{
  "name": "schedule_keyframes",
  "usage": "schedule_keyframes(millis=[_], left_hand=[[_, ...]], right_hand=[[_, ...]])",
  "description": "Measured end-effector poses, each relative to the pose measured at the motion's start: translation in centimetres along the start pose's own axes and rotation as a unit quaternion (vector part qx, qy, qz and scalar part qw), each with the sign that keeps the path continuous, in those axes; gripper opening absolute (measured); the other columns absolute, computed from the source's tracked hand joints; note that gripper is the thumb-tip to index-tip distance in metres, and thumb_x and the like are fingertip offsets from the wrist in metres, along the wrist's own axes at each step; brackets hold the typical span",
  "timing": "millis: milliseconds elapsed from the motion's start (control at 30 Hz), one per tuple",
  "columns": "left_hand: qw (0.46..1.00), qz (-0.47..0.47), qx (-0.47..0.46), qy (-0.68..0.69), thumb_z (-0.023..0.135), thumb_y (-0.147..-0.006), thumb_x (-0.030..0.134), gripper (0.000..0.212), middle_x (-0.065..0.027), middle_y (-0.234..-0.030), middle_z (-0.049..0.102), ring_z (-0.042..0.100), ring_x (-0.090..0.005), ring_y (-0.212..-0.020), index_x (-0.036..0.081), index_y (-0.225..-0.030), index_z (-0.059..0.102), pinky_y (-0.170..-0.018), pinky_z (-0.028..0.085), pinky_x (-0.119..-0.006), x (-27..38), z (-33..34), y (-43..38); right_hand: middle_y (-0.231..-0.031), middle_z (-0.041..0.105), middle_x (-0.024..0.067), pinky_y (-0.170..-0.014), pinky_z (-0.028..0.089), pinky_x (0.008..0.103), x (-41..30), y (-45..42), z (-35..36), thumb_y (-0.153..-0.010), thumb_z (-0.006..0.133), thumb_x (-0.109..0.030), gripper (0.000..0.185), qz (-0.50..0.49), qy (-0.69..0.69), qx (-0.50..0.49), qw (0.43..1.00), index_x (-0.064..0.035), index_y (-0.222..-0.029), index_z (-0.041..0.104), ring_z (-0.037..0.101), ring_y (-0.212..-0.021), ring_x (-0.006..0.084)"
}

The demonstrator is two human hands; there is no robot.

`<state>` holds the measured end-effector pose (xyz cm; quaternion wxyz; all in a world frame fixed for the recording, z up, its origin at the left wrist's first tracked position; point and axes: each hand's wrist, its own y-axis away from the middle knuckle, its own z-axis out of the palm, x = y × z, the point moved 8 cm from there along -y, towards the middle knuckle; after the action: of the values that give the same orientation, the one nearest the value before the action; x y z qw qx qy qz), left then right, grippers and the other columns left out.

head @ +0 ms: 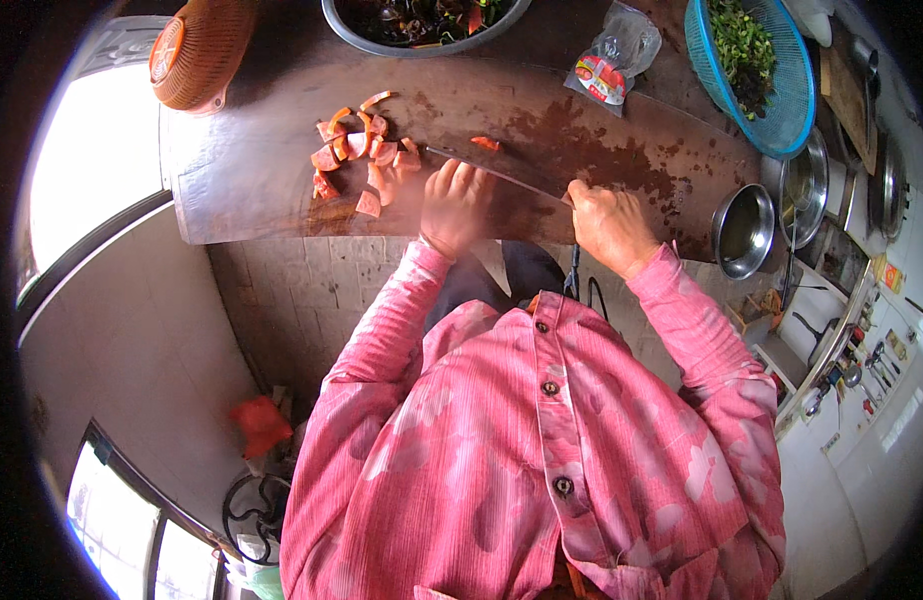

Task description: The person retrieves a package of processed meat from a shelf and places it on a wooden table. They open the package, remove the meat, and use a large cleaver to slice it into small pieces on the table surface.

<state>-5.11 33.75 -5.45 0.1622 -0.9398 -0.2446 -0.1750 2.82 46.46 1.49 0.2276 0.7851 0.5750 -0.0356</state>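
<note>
A knife (506,178) is gripped in my right hand (611,225), its blade reaching left across the wooden worktop, edge-on to the view. Just below the blade, my left hand (455,201) lies with its fingertips against or very near it; what is under the fingers is hidden. To the left of that hand, cut pieces of pink sausage (368,203) with orange-red rims are scattered in a loose group. One small reddish slice (485,142) lies beyond the blade.
Along the far side are a metal basin (424,51) of dark leaves, a clear plastic package (611,56) and a blue basket (799,127) of greens. An orange plastic basket (206,56) is at left, a steel bowl (743,232) at the right edge. Wet patches mark the worktop (266,150).
</note>
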Motion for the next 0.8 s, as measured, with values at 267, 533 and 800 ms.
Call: schedule_keyframes(millis=[267, 533, 800], left_hand=[[0.999, -0.007, 0.005, 0.036, 0.061, -0.069, 0.014, 0.048, -0.0112, -0.113, 0.044, 0.041, -0.0299, -0.105, 0.008, -0.114, 0.045, -0.086, 0.033, -0.04, -0.5, 0.6, -0.1], [0.999, -0.015, 0.011, 0.027, 0.058, -0.069, 0.017, 0.041, -0.0088, -0.109, 0.046, 0.042, -0.0279, -0.103, 0.008, -0.107, 0.048, -0.081, 0.036, -0.04, -0.6, 0.6, -0.2], [0.999, -0.018, -0.008, 0.049, 0.063, -0.062, 0.012, 0.052, -0.0103, -0.112, 0.043, 0.039, -0.0296, -0.106, 0.006, -0.111, 0.047, -0.088, 0.032, -0.041, -0.2, 0.2, -0.5]], right_hand=[[-0.057, 0.055, 0.0187, -0.052, 0.044, 0.0445, -0.6, -1.8, -0.2, -0.072, 0.046, -0.005, 0.004, 0.003, 0.006, -0.053, 0.999, -0.0022, -0.073, 0.048, 0.057, -0.057, 0.0353], [-0.062, 0.057, 0.0195, -0.055, 0.045, 0.0452, -0.5, -3.4, 1.0, -0.071, 0.047, -0.006, 0.005, 0.005, -0.002, -0.076, 0.997, -0.0023, -0.073, 0.048, 0.058, -0.061, 0.0362], [-0.061, 0.057, 0.0183, -0.053, 0.046, 0.0441, 0.4, -4.4, 4.1, -0.076, 0.047, -0.012, 0.009, -0.001, -0.01, -0.029, 1.0, -0.0037, -0.073, 0.049, 0.058, -0.059, 0.0353]])
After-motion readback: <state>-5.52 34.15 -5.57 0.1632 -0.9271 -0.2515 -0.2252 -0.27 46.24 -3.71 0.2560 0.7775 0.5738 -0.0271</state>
